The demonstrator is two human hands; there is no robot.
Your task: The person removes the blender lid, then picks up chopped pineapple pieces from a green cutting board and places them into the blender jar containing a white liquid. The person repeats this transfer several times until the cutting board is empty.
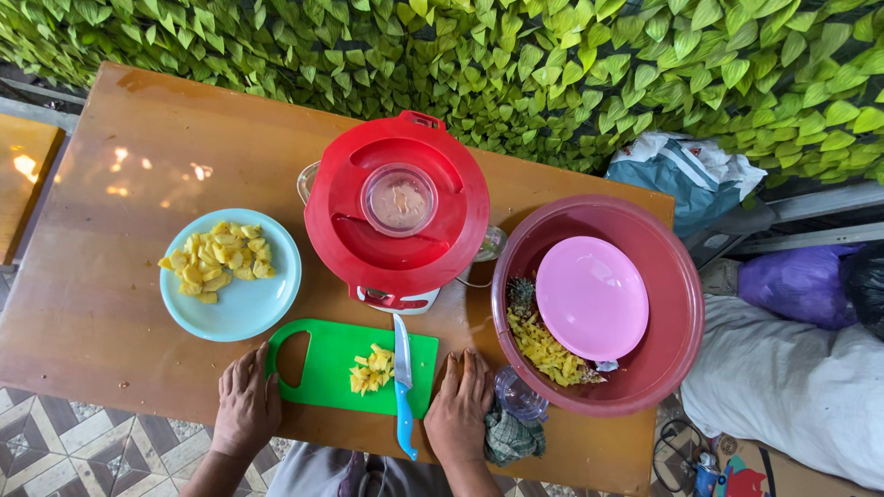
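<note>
I see a brown wooden table (110,276). A green plastic cutting board (327,368) lies on it. Left of the board is a light blue round plate (249,308). Behind it stands a red-lidded blender (396,207). Right is a big maroon plastic basin (668,304).

We see the table (110,304) running across the frame, with a hedge (552,64) along the top. At lower centre lies the cutting board (322,368), bearing fruit pieces (370,371) and a knife (402,387) whose handle overhangs the table's near edge. Our left hand (245,400) rests on the board's left end, our right hand (459,405) just right of it. The plate (253,308) of fruit chunks (218,260) sits upper left of the board, the blender (396,207) behind it, the basin (672,304) to the right, holding a lid (591,296) and peelings (545,352).
</note>
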